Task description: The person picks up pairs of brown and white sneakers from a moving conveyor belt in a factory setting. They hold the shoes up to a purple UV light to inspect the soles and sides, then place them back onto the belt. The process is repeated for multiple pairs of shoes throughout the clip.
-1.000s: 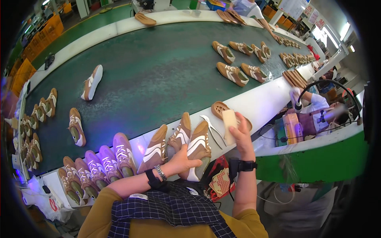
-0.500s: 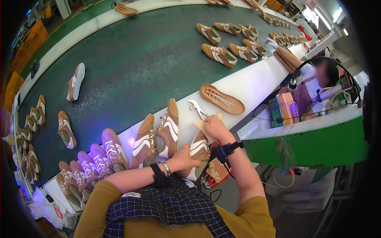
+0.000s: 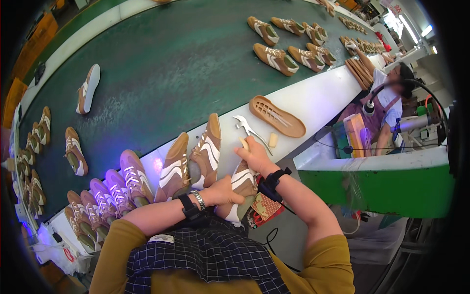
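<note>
My left hand [image 3: 221, 192] is closed around the heel side of a brown sneaker [image 3: 242, 180] with white stripes, held at the table's edge in front of my apron. At the sneaker's toe, my right hand [image 3: 255, 156] pinches a small cream block [image 3: 244, 143] between thumb and fingers. Part of the toe lies hidden under that hand. Just beyond it, metal pliers [image 3: 250, 130] rest on the white ledge, and a second cream block [image 3: 272, 139] sits by their handles. Two more brown sneakers [image 3: 209, 152] [image 3: 172, 169] stand left of the held one.
A tan sole [image 3: 278, 116] lies on the white ledge [image 3: 318, 93]. Sneakers under purple light [image 3: 117, 191] line the left. More shoes [image 3: 275, 59] are on the green conveyor belt [image 3: 166, 73]. A co-worker [image 3: 387, 103] is at the right, behind a green-sided bench [image 3: 372, 186].
My right hand has shifted slightly left over the toe, uncovering the pliers' handles and the loose cream block. My left hand keeps its hold. The co-worker's arm and body have moved.
</note>
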The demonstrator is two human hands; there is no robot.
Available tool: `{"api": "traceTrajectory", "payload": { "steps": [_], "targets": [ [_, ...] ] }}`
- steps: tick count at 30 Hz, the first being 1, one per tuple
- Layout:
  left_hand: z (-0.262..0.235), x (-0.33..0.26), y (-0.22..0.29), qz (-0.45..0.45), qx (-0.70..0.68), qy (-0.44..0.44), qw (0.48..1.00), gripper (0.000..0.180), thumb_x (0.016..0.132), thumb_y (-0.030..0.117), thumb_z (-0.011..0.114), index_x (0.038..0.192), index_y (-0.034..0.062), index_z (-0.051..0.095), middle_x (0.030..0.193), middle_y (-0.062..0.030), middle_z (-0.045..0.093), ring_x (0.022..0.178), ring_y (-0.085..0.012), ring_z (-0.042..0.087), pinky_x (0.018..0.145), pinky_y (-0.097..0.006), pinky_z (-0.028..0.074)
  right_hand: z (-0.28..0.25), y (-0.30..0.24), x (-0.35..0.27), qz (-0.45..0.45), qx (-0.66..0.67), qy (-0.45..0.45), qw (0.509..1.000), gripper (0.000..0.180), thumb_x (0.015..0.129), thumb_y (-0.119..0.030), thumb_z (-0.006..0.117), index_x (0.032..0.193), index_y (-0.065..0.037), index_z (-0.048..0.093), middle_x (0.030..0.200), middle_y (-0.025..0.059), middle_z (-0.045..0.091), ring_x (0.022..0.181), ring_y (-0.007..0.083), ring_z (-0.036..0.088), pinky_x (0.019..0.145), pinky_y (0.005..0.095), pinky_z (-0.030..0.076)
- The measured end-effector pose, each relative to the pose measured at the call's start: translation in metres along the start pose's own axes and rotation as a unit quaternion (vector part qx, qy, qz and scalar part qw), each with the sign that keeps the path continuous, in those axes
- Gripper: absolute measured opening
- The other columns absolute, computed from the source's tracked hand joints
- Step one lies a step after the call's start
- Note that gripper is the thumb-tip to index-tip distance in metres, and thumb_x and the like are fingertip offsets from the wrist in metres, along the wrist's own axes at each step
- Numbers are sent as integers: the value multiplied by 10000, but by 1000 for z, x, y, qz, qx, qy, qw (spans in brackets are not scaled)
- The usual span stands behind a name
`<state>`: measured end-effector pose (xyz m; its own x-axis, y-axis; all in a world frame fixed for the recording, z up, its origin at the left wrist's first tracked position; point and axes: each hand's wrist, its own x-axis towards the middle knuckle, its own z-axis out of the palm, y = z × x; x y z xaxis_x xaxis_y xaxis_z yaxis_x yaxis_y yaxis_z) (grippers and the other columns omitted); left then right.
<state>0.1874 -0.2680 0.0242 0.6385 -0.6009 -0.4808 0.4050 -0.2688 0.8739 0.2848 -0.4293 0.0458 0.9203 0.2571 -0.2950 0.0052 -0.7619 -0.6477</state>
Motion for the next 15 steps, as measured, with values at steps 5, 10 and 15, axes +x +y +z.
{"api": "traceTrajectory", "payload": {
  "steps": [5, 10, 15],
  "targets": [
    [0, 6, -7, 38, -89, -18, 995, 930, 568, 392, 770, 1184, -167, 353, 1120, -263, 512, 1034, -295, 548, 874, -312, 455, 1, -2, 12, -57, 0, -5, 998, 413, 806, -416, 537, 873, -8, 526, 685, 249, 583, 685, 418, 583, 656, 461, 454],
    [-7, -3, 2, 3, -114, -35, 993, 793, 626, 246, 760, 1260, -49, 388, 1200, -149, 517, 1113, -202, 497, 971, -297, 393, 2, -5, 16, -59, 26, -16, 998, 347, 820, -371, 510, 857, -27, 543, 678, 224, 596, 660, 415, 587, 634, 469, 452],
    [-7, 1, -6, 38, -162, -48, 985, 744, 679, 180, 727, 1292, -31, 362, 1221, -139, 507, 1151, -202, 477, 994, -312, 377, 4, -2, 22, -52, 35, 2, 998, 347, 826, -369, 497, 862, -28, 551, 711, 222, 604, 691, 412, 587, 648, 462, 451]
  ]
}}
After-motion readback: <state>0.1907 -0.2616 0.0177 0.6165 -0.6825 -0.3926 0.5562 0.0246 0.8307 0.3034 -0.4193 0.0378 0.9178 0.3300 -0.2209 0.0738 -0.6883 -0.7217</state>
